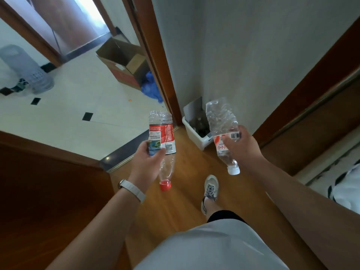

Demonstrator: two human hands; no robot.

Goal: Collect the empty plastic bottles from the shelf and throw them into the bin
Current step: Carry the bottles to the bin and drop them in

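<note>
Left hand clamped round the red-capped bottle, right hand round the white-capped bottle — best step nearer the far white bin by the wall, then drop each inside.

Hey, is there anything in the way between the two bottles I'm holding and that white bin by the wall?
Nothing visible. The left hand grips the red-capped bottle, the right hand the white-capped bottle, and only bare wooden floor lies between them and the white bin, whose top is open.
</note>
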